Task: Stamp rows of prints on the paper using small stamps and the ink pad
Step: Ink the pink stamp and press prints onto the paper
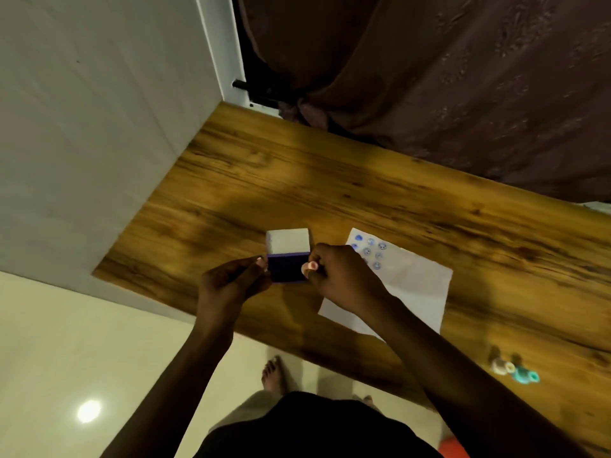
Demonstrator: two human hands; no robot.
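A blue ink pad (pixel 287 268) lies open on the wooden table (pixel 330 180), its white lid (pixel 288 240) tilted up behind it. My left hand (pixel 233 285) grips the pad's left edge. My right hand (pixel 340 276) holds a small pink stamp (pixel 310 266) at the pad's right edge, touching or just above the ink. To the right lies a white sheet of paper (pixel 406 292) with several blue round prints (pixel 370 251) near its far corner; my right hand covers part of them.
Several small stamps (pixel 515 370), grey, yellow and teal, lie near the table's front edge at the right. A dark curtain (pixel 429 77) hangs behind the table. A white wall panel (pixel 99 127) borders the table's left end. My bare feet stand on the pale floor below.
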